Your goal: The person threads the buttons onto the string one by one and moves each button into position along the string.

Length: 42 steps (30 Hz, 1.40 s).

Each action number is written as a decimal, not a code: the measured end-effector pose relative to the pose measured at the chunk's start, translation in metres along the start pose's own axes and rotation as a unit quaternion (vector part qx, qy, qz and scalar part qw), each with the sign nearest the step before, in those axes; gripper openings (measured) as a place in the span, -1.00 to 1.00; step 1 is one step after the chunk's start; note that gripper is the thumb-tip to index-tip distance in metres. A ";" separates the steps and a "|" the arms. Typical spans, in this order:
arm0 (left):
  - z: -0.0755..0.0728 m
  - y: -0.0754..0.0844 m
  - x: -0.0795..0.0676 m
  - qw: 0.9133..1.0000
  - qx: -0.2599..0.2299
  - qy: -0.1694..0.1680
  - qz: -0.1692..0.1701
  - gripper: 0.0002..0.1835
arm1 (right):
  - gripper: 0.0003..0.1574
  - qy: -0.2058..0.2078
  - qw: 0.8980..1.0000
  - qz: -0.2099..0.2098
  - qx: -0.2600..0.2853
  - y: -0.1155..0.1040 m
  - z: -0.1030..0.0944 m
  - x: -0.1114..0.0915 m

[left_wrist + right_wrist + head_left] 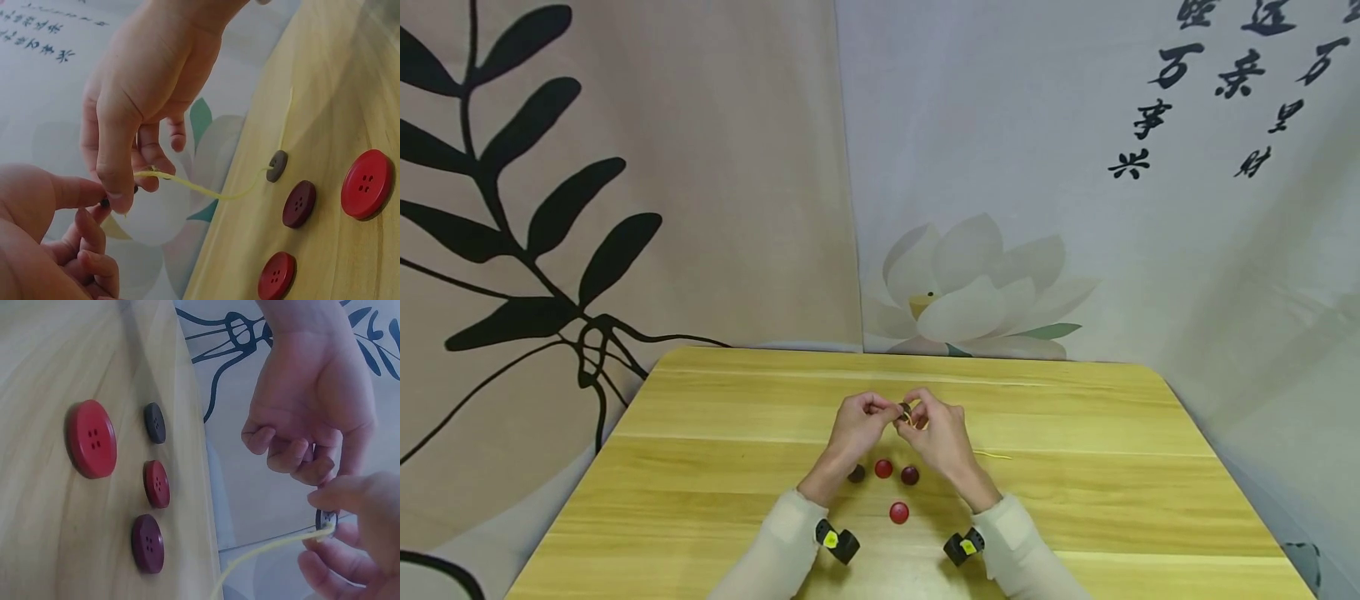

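Note:
Above the table my left hand point(856, 429) and right hand point(942, 433) meet at their fingertips. Between them is a small dark button point(326, 520), which both pinch; fingers partly cover it. A yellow cord point(209, 192) passes at this button and hangs from my right hand's fingers. Lower down, the cord runs through a dark grey button point(277, 166) resting at the table. That threaded button is hidden behind my right hand in the head view, where only the cord's tail shows beyond the wrist.
On the wooden table point(700, 467) below my hands lie a black button point(155, 423), a small red button point(883, 468), a maroon button point(910, 475) and a larger red button point(898, 512). A printed cloth point(760, 167) hangs behind the table's far edge.

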<state>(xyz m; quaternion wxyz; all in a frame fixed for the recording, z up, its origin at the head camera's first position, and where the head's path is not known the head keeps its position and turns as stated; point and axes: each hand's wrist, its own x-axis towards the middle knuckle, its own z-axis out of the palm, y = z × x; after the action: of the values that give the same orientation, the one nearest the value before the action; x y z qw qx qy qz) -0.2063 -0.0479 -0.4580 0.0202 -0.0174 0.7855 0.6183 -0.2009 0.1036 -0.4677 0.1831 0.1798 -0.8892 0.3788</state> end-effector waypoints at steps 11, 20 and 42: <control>-0.003 0.002 -0.001 1.000 0.004 0.000 -0.003 -0.80 | -0.64 -0.003 0.999 0.005 0.033 0.003 -0.001 -0.001; -0.006 0.001 0.000 1.000 0.003 0.000 -0.006 -0.79 | -0.65 -0.048 0.990 0.052 0.125 0.008 -0.005 -0.001; -0.013 -0.001 -0.002 0.999 -0.011 -0.045 -0.004 -0.75 | -0.64 -0.128 0.962 0.071 0.232 0.014 -0.012 0.003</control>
<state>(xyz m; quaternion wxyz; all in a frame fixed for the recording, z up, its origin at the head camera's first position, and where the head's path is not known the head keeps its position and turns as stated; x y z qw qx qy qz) -0.2043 -0.0606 -0.4558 0.0574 0.0073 0.7770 0.6268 -0.2073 0.1213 -0.4670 -0.0064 0.2007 -0.8036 0.5603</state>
